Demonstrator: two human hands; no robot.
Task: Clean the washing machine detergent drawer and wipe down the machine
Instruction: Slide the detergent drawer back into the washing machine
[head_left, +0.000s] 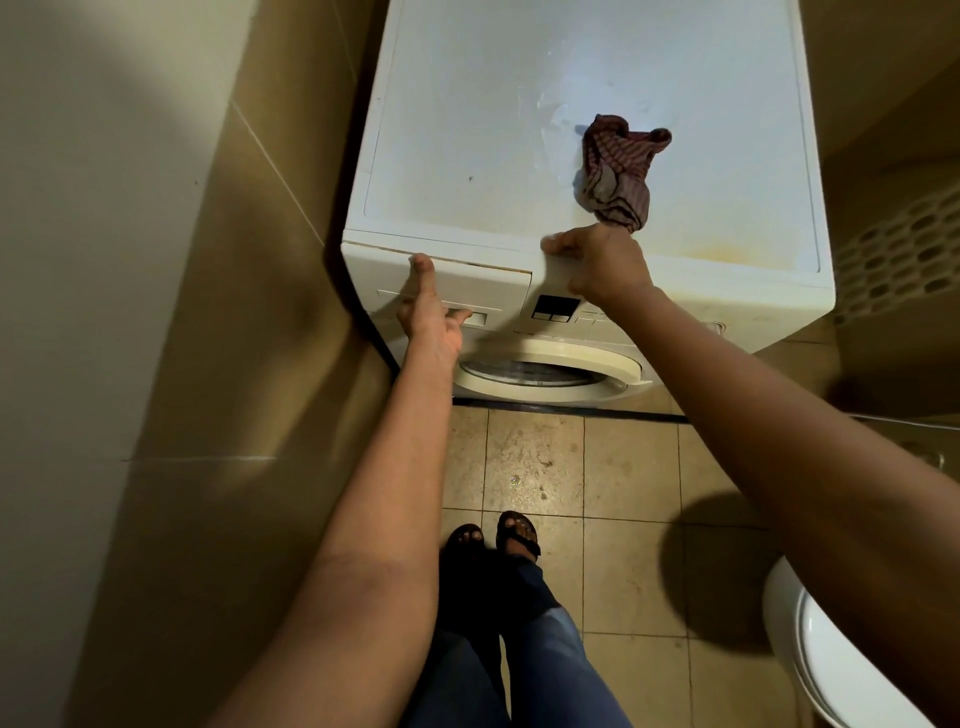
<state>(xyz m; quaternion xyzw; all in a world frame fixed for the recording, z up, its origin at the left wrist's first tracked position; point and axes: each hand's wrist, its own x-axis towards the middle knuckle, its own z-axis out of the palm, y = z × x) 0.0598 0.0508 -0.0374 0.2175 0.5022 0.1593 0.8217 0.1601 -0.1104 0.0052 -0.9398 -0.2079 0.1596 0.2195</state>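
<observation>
While one cloth (618, 166) tops one machine (467, 130), left hand (434, 317) seemingly grips drawer (478, 280).

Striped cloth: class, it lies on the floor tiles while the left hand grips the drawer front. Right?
Not the floor: the head view shows the striped cloth lying on the washing machine top. The left hand does grip the drawer front.

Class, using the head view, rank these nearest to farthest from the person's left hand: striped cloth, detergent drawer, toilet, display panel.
1. detergent drawer, front left of the washing machine, gripped by the left hand.
2. display panel, just right of the drawer.
3. striped cloth, on the machine's top, right side.
4. toilet, on the floor, lower right.
</observation>
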